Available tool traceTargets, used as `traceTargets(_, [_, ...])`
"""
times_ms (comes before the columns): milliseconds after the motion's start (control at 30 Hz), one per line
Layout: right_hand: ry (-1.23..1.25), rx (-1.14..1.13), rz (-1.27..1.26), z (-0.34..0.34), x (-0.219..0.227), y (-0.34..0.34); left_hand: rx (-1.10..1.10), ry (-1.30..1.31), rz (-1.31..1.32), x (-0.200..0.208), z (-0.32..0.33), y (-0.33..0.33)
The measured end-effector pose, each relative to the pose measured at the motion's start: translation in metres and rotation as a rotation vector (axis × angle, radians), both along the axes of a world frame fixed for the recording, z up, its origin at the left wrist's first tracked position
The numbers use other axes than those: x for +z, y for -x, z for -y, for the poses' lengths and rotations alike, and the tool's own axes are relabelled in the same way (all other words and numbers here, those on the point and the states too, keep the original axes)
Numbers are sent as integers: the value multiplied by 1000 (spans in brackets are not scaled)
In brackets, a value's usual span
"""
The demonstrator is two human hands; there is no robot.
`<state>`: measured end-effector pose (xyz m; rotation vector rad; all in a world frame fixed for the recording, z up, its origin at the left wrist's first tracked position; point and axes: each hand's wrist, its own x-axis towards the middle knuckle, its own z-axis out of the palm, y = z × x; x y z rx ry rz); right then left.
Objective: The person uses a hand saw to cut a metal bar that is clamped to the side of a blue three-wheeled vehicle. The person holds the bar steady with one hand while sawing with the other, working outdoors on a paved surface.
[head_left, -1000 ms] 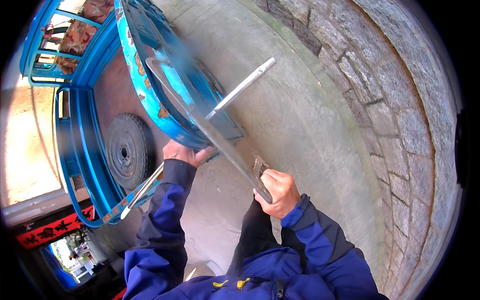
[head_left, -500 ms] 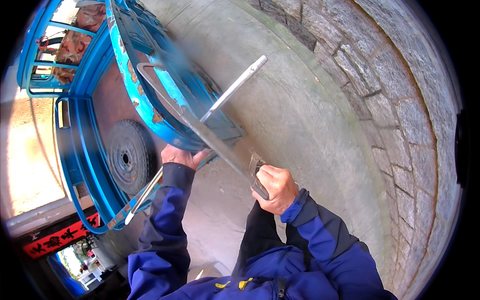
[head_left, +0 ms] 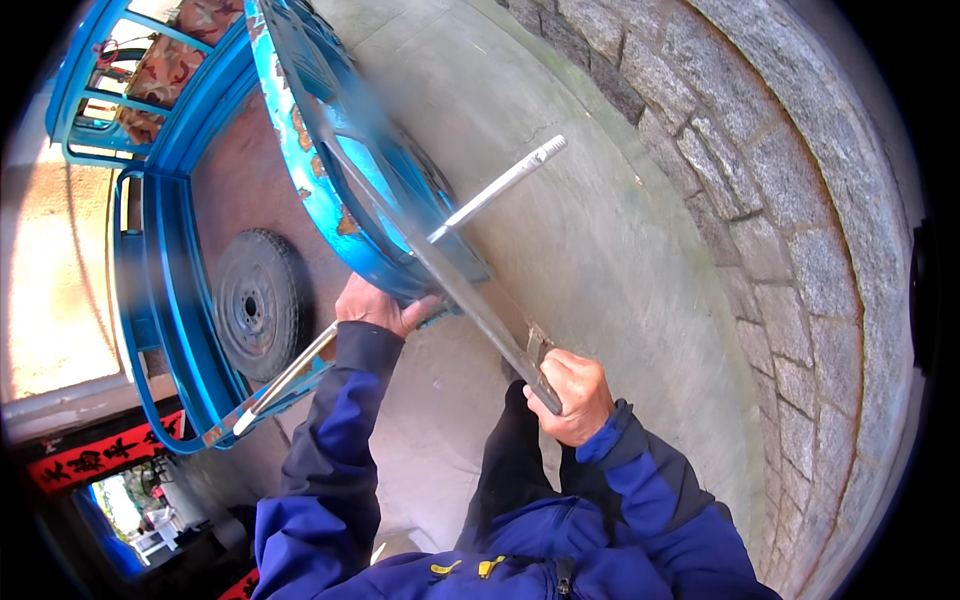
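My right hand (head_left: 575, 400) is closed around the handle end of a hacksaw (head_left: 475, 300). The saw's long dark metal frame slants away to the upper left and crosses over a pale metal pipe (head_left: 500, 187). One end of that pipe sticks out above the concrete, and its other end emerges beyond my left wrist. My left hand (head_left: 375, 305) grips at the corner of a blue side panel (head_left: 320, 200), over the pipe, thumb pointing right. Its fingers are partly hidden, as is the pipe's middle. I cannot make out the blade clearly.
The panel, with rust and chipped paint, belongs to a blue cargo bed (head_left: 165, 260). A spare wheel (head_left: 260, 305) lies in it. A stone wall (head_left: 755, 210) curves along the right beyond the concrete floor (head_left: 620, 270). A red banner (head_left: 100, 450) is at lower left.
My right hand has moved a little down and right, with the hacksaw drawn slightly toward me. The view has shifted a bit. My left hand stays at the panel's corner.
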<state>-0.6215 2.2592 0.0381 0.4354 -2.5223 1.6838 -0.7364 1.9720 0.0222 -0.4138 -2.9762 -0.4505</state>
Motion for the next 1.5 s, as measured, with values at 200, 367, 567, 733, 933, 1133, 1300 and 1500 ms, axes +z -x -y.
traceTargets(200, [-51, 3, 15, 6, 6, -6, -39, -40, -53, 2, 2, -5])
traceTargets(367, [-93, 8, 19, 5, 5, -14, -7, -50, -46, 3, -4, -8])
traceTargets(567, [-84, 6, -11, 3, 6, -14, 7, -48, -40, 5, -3, -6])
traceTargets(733, [-81, 15, 4, 1, 9, -18, 27, -41, 21, 7, -2, -4])
traceTargets(933, [-62, 25, 11, -5, 4, -21, 62, -58, 106, 5, -2, -3])
traceTargets(1133, [-70, 31, 35, -8, 8, -21, 62, -61, 111, 6, -3, -3])
traceTargets(1300, [-80, 53, 55, -12, 9, -24, 30, -46, 137, 6, 0, -1])
traceTargets(1500, [-65, 24, 48, -4, 14, -22, 11, -47, 53, 0, 3, 0])
